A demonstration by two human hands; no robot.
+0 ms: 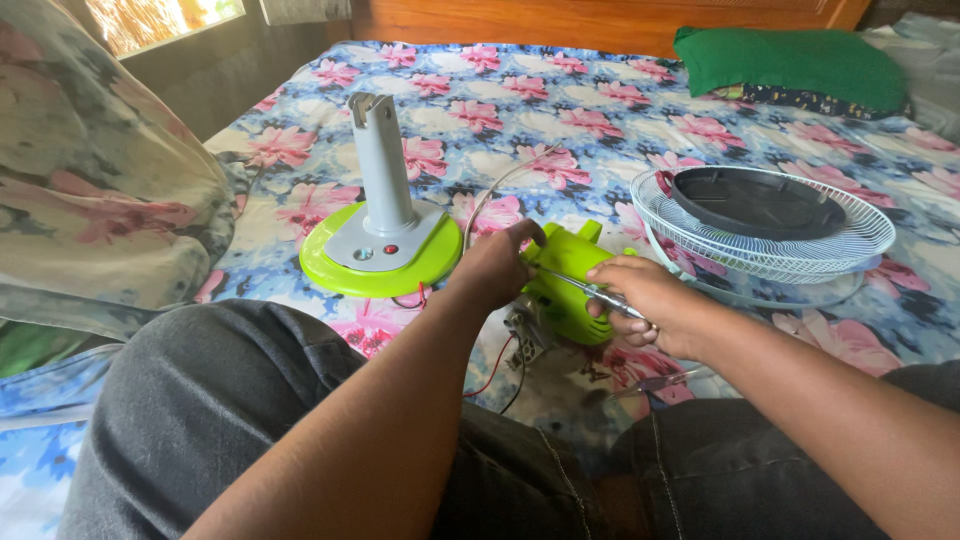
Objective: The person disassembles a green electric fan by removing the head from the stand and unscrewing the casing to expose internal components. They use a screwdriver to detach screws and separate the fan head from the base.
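Head view, bed: a bed (pixel 560 110) under a sheet printed with pink flowers on blue and white carries everything; a wooden headboard (pixel 600 20) runs along its far edge
Head view, left hand: the left hand (pixel 497 266) is curled over the near-left end of a lime-green fan motor housing (pixel 570 285), fingers wrapped on it and steadying it
Head view, right hand: the right hand (pixel 645 305) is closed around the handle of a screwdriver (pixel 585 289), whose metal shaft lies across the top of the housing with its tip towards the left hand
Head view, motor housing: it lies on the sheet just in front of the person's knees, between the fan base and the grille; red and dark wires (pixel 498 365) trail from its underside
Head view, fan base: a round lime-green fan base (pixel 381 255) with a grey plate and an upright grey column stands just left of the left hand; two small round buttons, one grey and one red, sit on the plate
Head view, grille: a white wire fan grille (pixel 765 235) lies flat to the right of the hands, with a dark round plastic disc (pixel 755 200) resting inside it
Head view, far corner: a green pillow (pixel 790 60) lies at the far right by the headboard
Head view, left edge: a floral pillow (pixel 90 190) bulks at the left side
Head view, labels: no package or sign can be made out
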